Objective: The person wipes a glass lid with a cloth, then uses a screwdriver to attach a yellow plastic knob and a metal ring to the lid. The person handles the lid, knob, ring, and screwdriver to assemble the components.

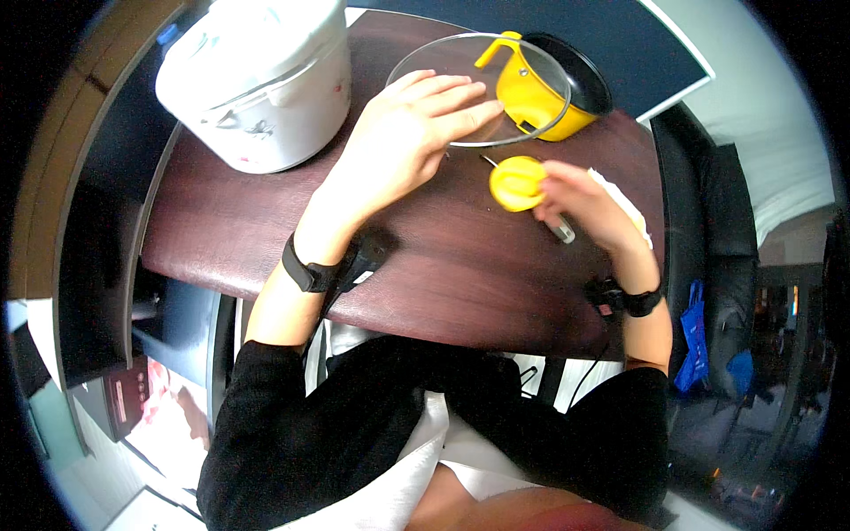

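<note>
Black sleeves lead to the left hand (403,142), fingers together flat on the glass lid (460,71), while the right hand (589,208) pinches a yellow knob (517,183); pressing unevenly could skid the lid into the yellow pot (540,93).

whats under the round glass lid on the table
Through the round clear glass lid the dark wooden table shows; its far edge leans against the small yellow pot. The left hand presses on its near part, covering what lies beneath there.
</note>
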Motion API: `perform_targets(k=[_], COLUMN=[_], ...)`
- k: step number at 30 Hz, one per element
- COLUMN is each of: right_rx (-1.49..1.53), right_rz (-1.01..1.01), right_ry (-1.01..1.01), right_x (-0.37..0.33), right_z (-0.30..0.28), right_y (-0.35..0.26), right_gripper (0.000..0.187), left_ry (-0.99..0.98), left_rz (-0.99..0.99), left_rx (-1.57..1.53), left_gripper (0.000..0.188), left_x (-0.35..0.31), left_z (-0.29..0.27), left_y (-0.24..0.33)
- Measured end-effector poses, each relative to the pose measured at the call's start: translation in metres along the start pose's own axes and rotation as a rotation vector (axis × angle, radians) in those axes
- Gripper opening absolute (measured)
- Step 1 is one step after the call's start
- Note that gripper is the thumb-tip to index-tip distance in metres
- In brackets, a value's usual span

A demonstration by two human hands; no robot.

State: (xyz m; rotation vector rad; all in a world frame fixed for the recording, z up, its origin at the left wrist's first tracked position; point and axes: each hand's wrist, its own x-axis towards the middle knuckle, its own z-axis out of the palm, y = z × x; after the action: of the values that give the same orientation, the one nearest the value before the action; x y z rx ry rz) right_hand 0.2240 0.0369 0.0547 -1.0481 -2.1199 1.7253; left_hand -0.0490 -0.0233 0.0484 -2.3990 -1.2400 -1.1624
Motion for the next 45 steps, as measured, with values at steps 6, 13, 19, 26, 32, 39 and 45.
perform_targets(k=[6, 13, 19, 26, 32, 39, 45], right_rx=[0.179, -0.487, -0.282, 0.247, 0.192, -0.084, -0.639], right_rz=[-0.093, -0.629, -0.612, -0.290, -0.235, -0.381, -0.513], right_ry=[0.173, 0.292, 0.343, 0.419, 0.638, 0.499, 0.503], right_x=[-0.059, -0.018, 0.019, 0.030, 0.062, 0.068, 0.060], right_z=[-0.043, -0.001, 0.013, 0.012, 0.028, 0.043, 0.046], right_y=[0.004, -0.008, -0.008, -0.011, -0.002, 0.009, 0.003], right_gripper=[0.017, 0.014, 0.018, 0.016, 0.015, 0.020, 0.024], left_ry=[-0.056, 0.052, -0.003, 0.049, 0.162, 0.339, 0.379], left_rz=[0.042, -0.450, -0.608, -0.792, -0.959, -1.182, -1.166], left_rx=[-0.012, -1.172, -1.583, -1.924, -2.014, -1.967, -1.920], left_gripper=[0.057, 0.043, 0.049, 0.048, 0.046, 0.040, 0.039], left_x=[0.003, 0.000, 0.000, -0.005, -0.009, -0.016, -0.018], left_z=[0.005, 0.013, 0.018, 0.042, 0.056, 0.067, 0.065], left_y=[0.009, 0.006, 0.012, 0.007, 0.006, -0.002, -0.002])
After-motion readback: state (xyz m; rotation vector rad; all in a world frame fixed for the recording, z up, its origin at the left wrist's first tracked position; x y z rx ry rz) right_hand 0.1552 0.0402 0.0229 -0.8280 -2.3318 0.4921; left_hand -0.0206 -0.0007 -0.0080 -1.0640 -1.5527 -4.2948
